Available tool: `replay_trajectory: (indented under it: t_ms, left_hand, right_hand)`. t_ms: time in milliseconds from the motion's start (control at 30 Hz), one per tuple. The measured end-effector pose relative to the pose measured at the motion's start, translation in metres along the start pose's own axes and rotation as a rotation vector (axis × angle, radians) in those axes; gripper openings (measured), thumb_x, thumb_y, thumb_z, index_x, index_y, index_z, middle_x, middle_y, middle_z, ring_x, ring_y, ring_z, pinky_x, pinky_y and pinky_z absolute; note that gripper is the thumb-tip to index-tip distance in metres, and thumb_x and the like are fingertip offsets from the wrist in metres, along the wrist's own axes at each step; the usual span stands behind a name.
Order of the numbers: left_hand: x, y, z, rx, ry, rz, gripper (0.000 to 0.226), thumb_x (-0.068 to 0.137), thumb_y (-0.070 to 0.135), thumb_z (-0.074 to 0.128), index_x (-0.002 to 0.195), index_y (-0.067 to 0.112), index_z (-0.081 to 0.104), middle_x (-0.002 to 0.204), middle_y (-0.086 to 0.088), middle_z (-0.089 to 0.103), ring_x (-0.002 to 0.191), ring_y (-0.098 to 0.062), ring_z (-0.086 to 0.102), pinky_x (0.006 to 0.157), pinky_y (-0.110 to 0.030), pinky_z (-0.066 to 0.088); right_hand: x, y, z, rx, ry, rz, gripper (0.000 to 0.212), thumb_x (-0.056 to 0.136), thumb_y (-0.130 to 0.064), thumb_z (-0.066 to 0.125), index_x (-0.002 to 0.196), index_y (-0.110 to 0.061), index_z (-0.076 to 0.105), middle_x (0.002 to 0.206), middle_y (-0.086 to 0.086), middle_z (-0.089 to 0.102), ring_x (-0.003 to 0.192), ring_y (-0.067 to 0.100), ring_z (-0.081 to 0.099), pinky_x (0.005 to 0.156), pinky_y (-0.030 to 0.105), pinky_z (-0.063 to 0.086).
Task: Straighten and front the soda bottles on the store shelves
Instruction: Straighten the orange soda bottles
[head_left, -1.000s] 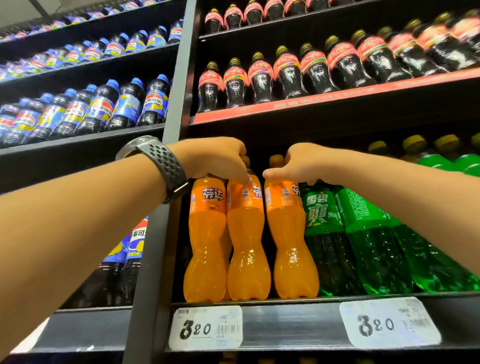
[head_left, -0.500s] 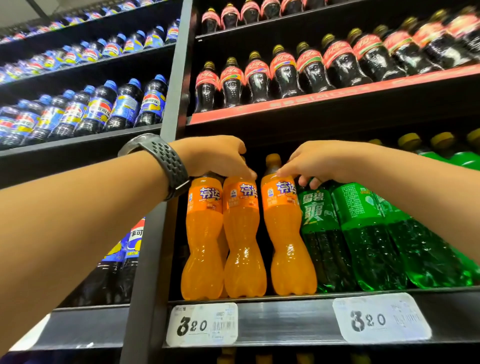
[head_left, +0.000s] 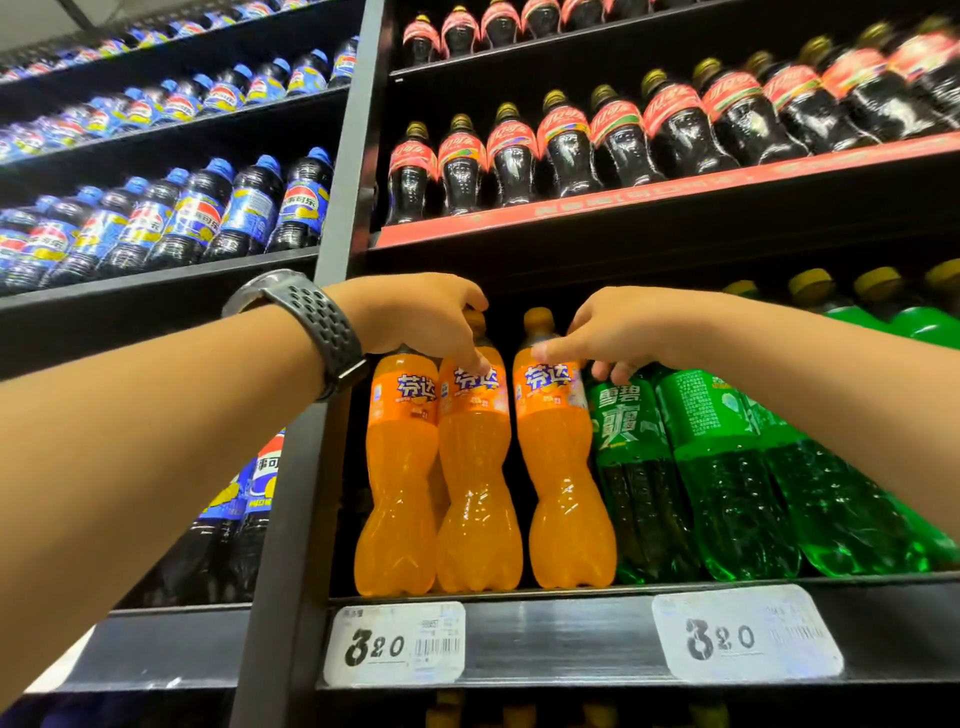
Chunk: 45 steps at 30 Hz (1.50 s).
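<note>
The middle orange bottle (head_left: 478, 467) and the right orange bottle (head_left: 561, 467) have been rotated: both logos now face front. The right grip (head_left: 623, 332) has shifted off the right bottle's cap, thumb now at the label's top edge.

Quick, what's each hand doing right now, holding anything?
Left hand: grips the left orange bottle at its top, also touching the middle orange bottle.
Right hand: pinches the right orange bottle at its shoulder.
</note>
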<state>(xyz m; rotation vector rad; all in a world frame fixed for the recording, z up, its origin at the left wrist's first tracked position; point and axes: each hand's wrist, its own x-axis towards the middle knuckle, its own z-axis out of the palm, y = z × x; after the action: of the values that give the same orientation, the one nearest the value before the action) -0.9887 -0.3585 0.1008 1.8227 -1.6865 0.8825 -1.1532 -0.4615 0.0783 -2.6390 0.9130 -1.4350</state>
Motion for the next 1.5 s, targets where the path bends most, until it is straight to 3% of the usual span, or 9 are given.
replay_trajectory:
  t_ms: [400, 600, 767, 867, 967, 1100, 1200, 1367, 1500]
  left_hand:
    - [0.001, -0.006, 0.000, -0.062, -0.023, -0.049, 0.072, 0.087, 0.028, 0.067, 0.148, 0.023, 0.029, 0.138, -0.004, 0.049, 0.112, -0.024, 0.057, 0.092, -0.042, 0.053]
    - [0.002, -0.008, 0.010, 0.247, 0.090, -0.082, 0.043, 0.089, 0.011, 0.057, 0.132, 0.010, 0.048, 0.123, -0.012, 0.057, 0.108, -0.027, 0.056, 0.083, -0.032, 0.047]
    - [0.000, -0.012, 0.014, 0.518, 0.191, -0.060, 0.040, 0.087, 0.019, 0.057, 0.126, 0.011, 0.052, 0.120, -0.015, 0.051, 0.111, -0.032, 0.044, 0.088, -0.036, 0.045]
    - [0.001, -0.014, 0.016, 0.516, 0.186, -0.080, 0.029, 0.087, 0.017, 0.059, 0.114, 0.009, 0.056, 0.105, -0.012, 0.055, 0.091, -0.026, 0.050, 0.070, -0.031, 0.042]
    - [0.006, -0.011, 0.018, 0.512, 0.138, -0.139, 0.014, 0.088, 0.015, 0.057, 0.101, 0.009, 0.056, 0.078, -0.004, 0.052, 0.066, -0.016, 0.049, 0.051, -0.024, 0.037]
    - [0.012, -0.005, 0.012, 0.569, 0.045, -0.170, 0.006, 0.090, 0.015, 0.056, 0.091, 0.010, 0.054, 0.076, -0.005, 0.054, 0.065, -0.017, 0.051, 0.064, -0.027, 0.045]
    - [0.012, -0.004, 0.000, 0.529, -0.028, -0.201, 0.017, 0.091, 0.010, 0.054, 0.106, 0.006, 0.060, 0.085, -0.007, 0.058, 0.063, -0.016, 0.052, 0.059, -0.025, 0.047]
    - [0.017, -0.007, -0.005, 0.415, -0.119, -0.231, 0.032, 0.099, 0.018, 0.047, 0.128, 0.006, 0.051, 0.121, -0.010, 0.058, 0.115, -0.028, 0.055, 0.086, -0.032, 0.046]
    - [0.011, -0.004, 0.006, 0.605, -0.068, -0.175, 0.030, 0.097, 0.020, 0.051, 0.123, 0.006, 0.056, 0.097, -0.008, 0.058, 0.098, -0.027, 0.055, 0.079, -0.030, 0.044]
  right_hand:
    - [0.005, -0.013, 0.008, 0.086, -0.004, 0.086, 0.039, 0.083, -0.043, 0.070, 0.089, -0.008, 0.052, 0.080, 0.016, 0.067, 0.061, 0.020, 0.069, 0.058, 0.025, 0.059]
    - [0.005, -0.012, 0.017, 0.166, 0.077, 0.045, 0.050, 0.080, -0.041, 0.073, 0.107, -0.006, 0.048, 0.082, 0.014, 0.064, 0.053, 0.016, 0.066, 0.049, 0.024, 0.056]
    - [0.006, -0.014, 0.017, 0.143, 0.066, 0.039, 0.042, 0.080, -0.044, 0.072, 0.085, -0.005, 0.056, 0.072, 0.013, 0.065, 0.042, 0.012, 0.063, 0.042, 0.021, 0.052]
    - [0.005, -0.014, 0.016, 0.126, 0.035, 0.044, 0.044, 0.082, -0.045, 0.069, 0.090, -0.003, 0.058, 0.075, 0.016, 0.068, 0.051, 0.016, 0.065, 0.053, 0.024, 0.058]
    - [0.004, -0.015, 0.016, 0.119, 0.042, 0.024, 0.041, 0.084, -0.045, 0.067, 0.086, -0.006, 0.055, 0.074, 0.014, 0.065, 0.052, 0.017, 0.064, 0.047, 0.022, 0.055]
    - [0.003, -0.015, 0.016, 0.092, 0.035, 0.011, 0.040, 0.085, -0.045, 0.066, 0.085, -0.007, 0.055, 0.073, 0.013, 0.064, 0.054, 0.016, 0.064, 0.044, 0.021, 0.051]
    - [0.003, -0.015, 0.016, 0.079, 0.030, 0.018, 0.039, 0.086, -0.045, 0.065, 0.086, -0.007, 0.055, 0.075, 0.012, 0.065, 0.054, 0.016, 0.065, 0.046, 0.021, 0.054]
    - [-0.001, -0.020, 0.016, 0.023, 0.063, 0.029, 0.042, 0.087, -0.047, 0.062, 0.087, -0.005, 0.057, 0.070, 0.010, 0.066, 0.050, 0.014, 0.064, 0.042, 0.020, 0.050]
    - [0.001, -0.024, 0.017, -0.326, 0.419, -0.116, 0.052, 0.085, -0.053, 0.059, 0.113, -0.010, 0.057, 0.108, 0.010, 0.062, 0.094, 0.026, 0.062, 0.075, 0.038, 0.055]
